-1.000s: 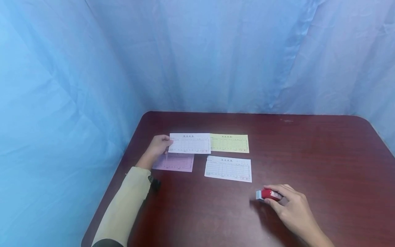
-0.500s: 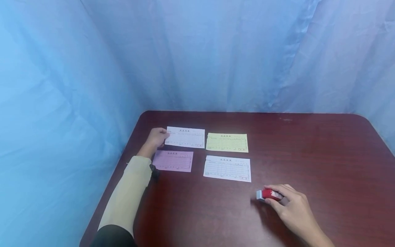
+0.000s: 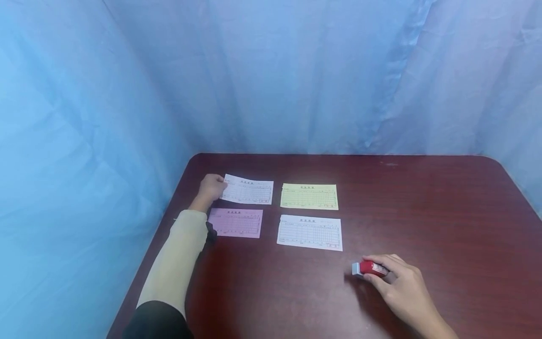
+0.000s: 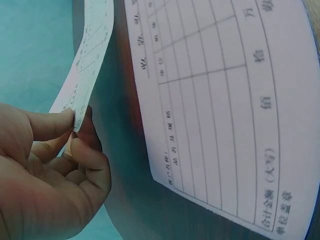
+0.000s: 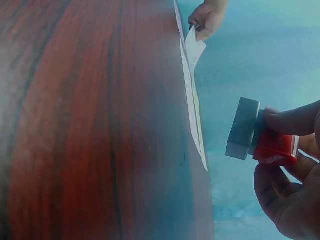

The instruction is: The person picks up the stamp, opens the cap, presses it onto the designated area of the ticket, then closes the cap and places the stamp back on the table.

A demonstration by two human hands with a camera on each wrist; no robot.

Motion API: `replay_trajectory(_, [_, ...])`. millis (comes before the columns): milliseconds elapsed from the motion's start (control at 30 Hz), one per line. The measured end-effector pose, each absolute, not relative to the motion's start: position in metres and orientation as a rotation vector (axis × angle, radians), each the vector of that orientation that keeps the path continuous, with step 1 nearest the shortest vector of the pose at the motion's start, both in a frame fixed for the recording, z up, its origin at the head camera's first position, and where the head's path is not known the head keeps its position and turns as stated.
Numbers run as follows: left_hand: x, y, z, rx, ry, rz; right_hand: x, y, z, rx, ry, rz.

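My left hand (image 3: 210,188) pinches the left edge of a white printed slip (image 3: 249,189) between thumb and fingers. In the left wrist view this slip (image 4: 92,55) tilts up off the table at the held end. Just nearer lies a pink slip (image 3: 237,223), flat below the left hand. A yellow slip (image 3: 309,196) is flat to the right of the held one, and a second white slip (image 3: 310,233) lies in front of it. My right hand (image 3: 400,280) grips a red stamp (image 3: 372,268) with a pale blue-grey end, held above the table on its side.
The dark red-brown wooden table (image 3: 423,212) has rounded far corners. Blue curtains (image 3: 296,80) hang behind it and along its left side.
The left hand has carried the white slip left and away, off the pink and yellow slips it overlapped. The right hand with the stamp has hardly moved.
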State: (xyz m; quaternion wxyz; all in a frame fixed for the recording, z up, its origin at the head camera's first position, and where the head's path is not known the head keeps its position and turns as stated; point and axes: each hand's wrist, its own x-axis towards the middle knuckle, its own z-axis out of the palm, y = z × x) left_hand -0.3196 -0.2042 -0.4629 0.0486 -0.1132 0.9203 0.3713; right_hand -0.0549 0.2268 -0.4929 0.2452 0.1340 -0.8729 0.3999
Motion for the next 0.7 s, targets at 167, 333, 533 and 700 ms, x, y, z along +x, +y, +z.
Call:
replay_trajectory(167, [-0.318,-0.207,-0.465,-0.388,2.845,1.068,-0.054,0.226,-0.492,0.36,-2.409,1.102])
replay_trajectory(333, [-0.32,-0.206,-0.469,-0.392,2.904,1.026,-0.053,0.231,-0.489,0.337,-2.424,1.108])
replay_trajectory(533, [-0.309,-0.205,-0.465,-0.432,3.03,0.787,-0.051,0.231,-0.487,0.336,-2.441,1.111])
replay_trajectory(700, [-0.282,-0.208,-0.461,-0.403,3.016,0.545,-0.052,0.229,-0.487,0.351,-2.435,1.121])
